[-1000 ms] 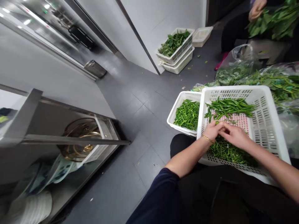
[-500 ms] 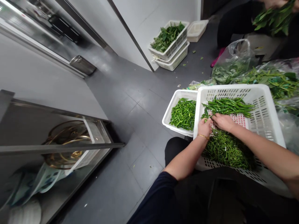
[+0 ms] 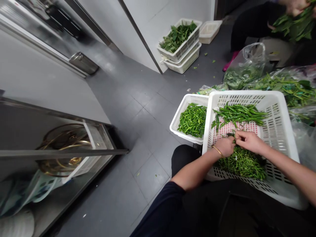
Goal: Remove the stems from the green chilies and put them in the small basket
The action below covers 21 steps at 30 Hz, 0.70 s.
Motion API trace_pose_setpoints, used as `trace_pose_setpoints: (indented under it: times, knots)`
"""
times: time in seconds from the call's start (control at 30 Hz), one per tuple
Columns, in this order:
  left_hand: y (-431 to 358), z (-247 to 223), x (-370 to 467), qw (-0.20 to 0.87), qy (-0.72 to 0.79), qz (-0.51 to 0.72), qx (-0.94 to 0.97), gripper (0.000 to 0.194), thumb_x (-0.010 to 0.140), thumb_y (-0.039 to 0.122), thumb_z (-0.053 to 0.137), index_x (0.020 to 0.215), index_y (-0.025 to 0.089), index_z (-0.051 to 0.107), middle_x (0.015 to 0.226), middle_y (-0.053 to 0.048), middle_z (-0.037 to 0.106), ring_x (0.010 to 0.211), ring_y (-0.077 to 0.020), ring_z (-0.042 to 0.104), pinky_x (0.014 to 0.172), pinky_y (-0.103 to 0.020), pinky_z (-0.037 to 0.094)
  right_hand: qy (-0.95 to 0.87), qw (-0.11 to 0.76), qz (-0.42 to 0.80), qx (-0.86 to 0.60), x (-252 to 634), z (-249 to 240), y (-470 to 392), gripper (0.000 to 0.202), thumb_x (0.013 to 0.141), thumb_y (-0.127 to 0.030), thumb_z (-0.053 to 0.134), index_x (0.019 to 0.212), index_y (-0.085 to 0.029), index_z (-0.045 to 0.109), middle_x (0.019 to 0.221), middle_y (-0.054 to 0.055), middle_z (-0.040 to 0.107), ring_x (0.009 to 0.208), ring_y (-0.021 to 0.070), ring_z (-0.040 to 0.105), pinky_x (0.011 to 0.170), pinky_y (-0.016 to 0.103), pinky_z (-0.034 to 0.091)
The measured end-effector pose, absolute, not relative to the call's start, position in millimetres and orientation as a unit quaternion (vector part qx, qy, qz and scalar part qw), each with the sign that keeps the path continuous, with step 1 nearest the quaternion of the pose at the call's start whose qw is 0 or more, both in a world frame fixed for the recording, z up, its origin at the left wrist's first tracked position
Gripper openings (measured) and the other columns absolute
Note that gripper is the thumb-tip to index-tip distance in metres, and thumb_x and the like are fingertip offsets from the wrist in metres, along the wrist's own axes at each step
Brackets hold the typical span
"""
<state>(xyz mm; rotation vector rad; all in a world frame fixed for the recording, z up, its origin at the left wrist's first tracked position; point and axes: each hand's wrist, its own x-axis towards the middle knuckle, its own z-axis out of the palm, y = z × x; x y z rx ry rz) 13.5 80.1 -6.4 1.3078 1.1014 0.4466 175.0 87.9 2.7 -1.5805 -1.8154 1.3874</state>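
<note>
A large white slatted basket (image 3: 286, 128) stands at my lap. Long green chili peppers (image 3: 242, 113) lie along its far side, and a heap of thin green stems (image 3: 243, 164) fills the near side. Between them my left hand (image 3: 225, 146), with a gold bangle at the wrist, is closed in a fist. Fingertips of my right hand (image 3: 249, 141) are pinched together right beside it, almost touching. Whatever the fingers hold is hidden; a bit of dark green shows just above them. Left of the big basket, a smaller white basket (image 3: 174, 125) is full of green chili peppers (image 3: 192, 120).
Stacked white baskets (image 3: 184, 67) with leafy greens (image 3: 177, 36) stand by the wall. Plastic bags of greens (image 3: 243, 72) lie behind my basket. Another person's hand (image 3: 295, 6) holds leaves at the top right. A metal shelf (image 3: 103, 152) stands at the left.
Both hands have moved right and toward me, from beside the chili peppers to the edge of the stem heap. Some chili peppers at the pile's left end now show uncovered. The view has shifted slightly.
</note>
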Motion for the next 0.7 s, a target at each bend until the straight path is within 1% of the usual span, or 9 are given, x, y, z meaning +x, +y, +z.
trace_pose_setpoints:
  times: [0.1,0.17,0.23,0.33,0.4,0.47,0.5,0.57,0.7]
  knots:
    - [82,10,4,0.592,0.397,0.259,0.652,0.005,0.074,0.022,0.058,0.079,0.021,0.058,0.082,-0.006,0.060,0.088,-0.0182,0.057,0.086,-0.032,0.044,-0.517,0.190,0.590,-0.590,187,-5,89,0.018,0.075,-0.039,0.044,0.068,-0.022,0.046,0.048,-0.002,0.051,0.038,0.0114,0.046,0.037,0.023,0.035]
    - [84,16,0,0.655,0.351,0.257,0.618,0.016,0.080,0.028,0.052,0.091,0.021,0.060,0.081,-0.004,0.060,0.080,-0.0156,0.058,0.079,-0.030,0.047,-0.538,0.132,0.577,-0.601,191,-10,96,0.023,0.075,-0.042,0.045,0.071,-0.021,0.051,0.054,0.002,0.057,0.042,0.0139,0.052,0.040,0.025,0.039]
    - [85,17,1,0.708,0.347,0.229,0.570,0.022,0.081,0.031,0.050,0.096,0.019,0.059,0.072,-0.001,0.057,0.065,-0.0113,0.055,0.069,-0.027,0.047,-0.650,0.039,0.478,-0.590,184,-15,108,0.022,0.073,-0.041,0.052,0.075,-0.020,0.059,0.065,0.006,0.065,0.055,0.0178,0.060,0.048,0.027,0.043]
    - [82,9,7,0.699,0.353,0.194,0.591,0.018,0.069,0.027,0.065,0.084,0.016,0.062,0.071,0.000,0.058,0.064,-0.0089,0.052,0.070,-0.024,0.045,-0.763,-0.031,0.253,-0.594,156,-19,134,0.030,0.080,-0.036,0.048,0.104,-0.024,0.062,0.087,0.009,0.070,0.076,0.0231,0.065,0.062,0.031,0.046]
    - [80,1,12,0.658,0.375,0.176,0.629,0.015,0.061,0.021,0.070,0.073,0.016,0.064,0.069,0.001,0.060,0.066,-0.0097,0.052,0.073,-0.023,0.043,-0.779,-0.077,0.162,-0.601,137,-23,151,0.038,0.085,-0.027,0.040,0.120,-0.023,0.055,0.092,0.012,0.070,0.079,0.0253,0.065,0.064,0.034,0.046]
    - [79,-6,14,0.622,0.431,0.178,0.629,0.010,0.061,0.020,0.068,0.070,0.017,0.065,0.062,0.002,0.059,0.063,-0.0099,0.050,0.071,-0.023,0.043,-0.785,-0.127,0.135,-0.591,128,-27,160,0.038,0.085,-0.020,0.039,0.119,-0.017,0.056,0.088,0.016,0.069,0.078,0.0276,0.065,0.063,0.036,0.046]
    - [80,-8,13,0.612,0.464,0.196,0.610,0.009,0.062,0.021,0.067,0.070,0.017,0.066,0.060,0.002,0.058,0.061,-0.0098,0.050,0.068,-0.023,0.043,-0.787,-0.134,0.143,-0.586,129,-28,160,0.035,0.083,-0.020,0.041,0.113,-0.015,0.058,0.086,0.017,0.069,0.077,0.0283,0.065,0.063,0.037,0.046]
    - [85,-9,11,0.612,0.525,0.260,0.531,0.013,0.065,0.024,0.066,0.076,0.018,0.066,0.058,0.002,0.057,0.057,-0.0093,0.050,0.062,-0.023,0.043,-0.775,-0.083,0.202,-0.592,141,-27,154,0.025,0.081,-0.026,0.047,0.097,-0.014,0.062,0.084,0.016,0.069,0.075,0.0268,0.065,0.062,0.035,0.047]
    - [93,-2,6,0.656,0.569,0.356,0.344,0.043,0.066,0.034,0.069,0.105,0.018,0.061,0.047,0.006,0.049,0.040,-0.0070,0.041,0.044,-0.021,0.036,-0.632,0.102,0.522,-0.564,175,-7,125,0.029,0.078,-0.045,0.053,0.081,-0.016,0.060,0.068,0.006,0.066,0.055,0.0164,0.060,0.051,0.028,0.047]
